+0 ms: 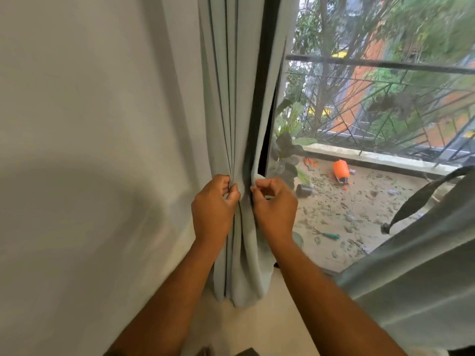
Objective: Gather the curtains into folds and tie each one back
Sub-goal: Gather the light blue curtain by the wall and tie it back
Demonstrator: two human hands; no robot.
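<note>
Left hand (211, 206), right hand (274, 204): each grip pinches pale-green curtain (236, 98), pleated.

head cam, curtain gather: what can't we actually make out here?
- Left hand fingertips: buried in the folds of the left curtain, head view.
- Curtain top and rail: cut off by the upper frame edge.
- Right curtain: mostly cut off at the right edge; whether its dark tie-back is fastened is unclear.
- Dark object at the bottom edge: cropped, unidentifiable.
- Right hand pinches the curtain edge; that much is clear.
</note>
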